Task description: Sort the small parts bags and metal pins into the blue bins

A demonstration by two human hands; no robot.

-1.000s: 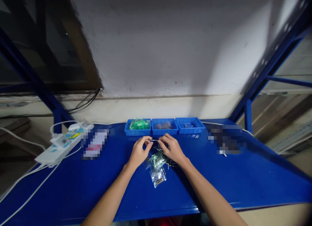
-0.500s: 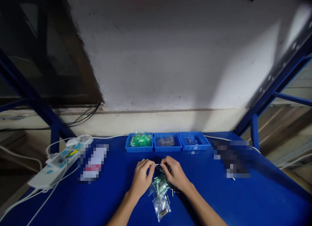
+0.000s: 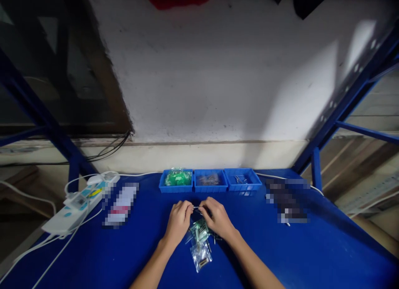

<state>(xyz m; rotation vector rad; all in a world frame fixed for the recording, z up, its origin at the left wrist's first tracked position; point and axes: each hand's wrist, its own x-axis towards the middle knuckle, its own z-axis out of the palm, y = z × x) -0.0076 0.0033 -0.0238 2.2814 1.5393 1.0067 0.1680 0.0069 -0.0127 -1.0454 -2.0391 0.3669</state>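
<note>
Thin silvery rod [image 3: 196, 207], roughly level, one end pinched in left hand [image 3: 178, 220], other in right hand [image 3: 217, 218], above worktop [image 3: 140, 249]; probably metal, too small to be sure. Clear bags [image 3: 201, 255] and loose pieces [image 3: 209, 247] nearer, right hand partly blocking pieces. Three blue bins [image 3: 210, 189] behind; power strip [image 3: 56, 223] far left.

Both hands meet in front of me, left hand [image 3: 178, 222] and right hand [image 3: 218, 219] pinching a thin metal piece [image 3: 196, 207]; blue bins [image 3: 211, 189] line the far edge of the tabletop [image 3: 280, 255].
</note>
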